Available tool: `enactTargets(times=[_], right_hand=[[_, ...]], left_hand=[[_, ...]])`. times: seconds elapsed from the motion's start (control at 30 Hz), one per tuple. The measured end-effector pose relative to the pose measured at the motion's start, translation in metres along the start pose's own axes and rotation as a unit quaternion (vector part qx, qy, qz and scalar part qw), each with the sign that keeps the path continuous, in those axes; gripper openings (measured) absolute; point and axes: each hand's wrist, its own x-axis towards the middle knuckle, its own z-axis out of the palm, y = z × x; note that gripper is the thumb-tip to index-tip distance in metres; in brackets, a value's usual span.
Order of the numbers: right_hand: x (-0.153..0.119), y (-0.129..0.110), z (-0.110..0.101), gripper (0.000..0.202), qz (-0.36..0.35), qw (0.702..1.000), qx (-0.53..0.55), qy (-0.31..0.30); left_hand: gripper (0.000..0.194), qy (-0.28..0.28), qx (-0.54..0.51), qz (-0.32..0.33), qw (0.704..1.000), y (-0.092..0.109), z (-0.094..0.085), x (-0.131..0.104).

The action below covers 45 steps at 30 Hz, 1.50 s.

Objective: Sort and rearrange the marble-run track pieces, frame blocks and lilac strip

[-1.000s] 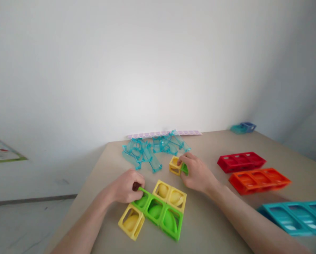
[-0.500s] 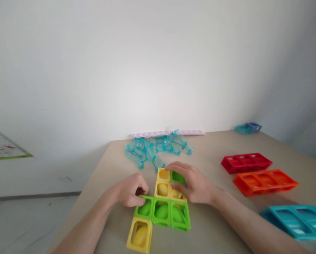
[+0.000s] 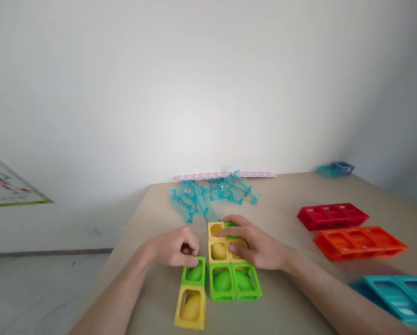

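ok so I count four yellow cubes and four green cubes. Also one red three-window row, one orange three-window row, one teal row cut off by the edge, and one patterned strip. Clear teal pieces: several, too tangled to count.

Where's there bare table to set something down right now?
Bare table shows between the clear blue pieces and red block, and between the side-by-side green cubes and right forearm. It's crowded around the right hand and yellow cubes, and tight between the red block and orange block.
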Motion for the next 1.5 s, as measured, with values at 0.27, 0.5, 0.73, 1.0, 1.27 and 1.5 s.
enactTargets(times=[0.27, 0.5, 0.73, 1.0, 1.27, 1.5], right_hand=[[0.001, -0.004, -0.001, 0.038, -0.019, 1.0, 0.013, -0.008], [0.005, -0.006, 0.01, 0.043, 0.047, 0.995, 0.001, 0.086], [0.01, -0.004, 0.012, 0.011, 0.134, 0.985, -0.016, 0.11], [0.012, 0.002, 0.018, 0.016, 0.115, 0.98, 0.046, 0.159], [0.012, -0.005, 0.017, 0.026, 0.069, 0.956, -0.007, 0.286], [0.009, -0.022, 0.02, 0.025, -0.023, 0.936, -0.025, 0.351]], left_hand=[[0.031, 0.174, 0.044, -0.043, 0.983, -0.014, -0.005, 0.003], [0.017, 0.296, 0.168, -0.019, 0.94, 0.005, 0.007, 0.011], [0.027, 0.309, 0.202, 0.058, 0.928, 0.018, 0.022, 0.014], [0.027, 0.233, 0.142, 0.04, 0.961, 0.024, 0.024, 0.02], [0.023, 0.219, 0.152, 0.006, 0.964, 0.025, 0.022, 0.02], [0.057, 0.326, 0.166, 0.066, 0.928, 0.03, 0.029, 0.02]])
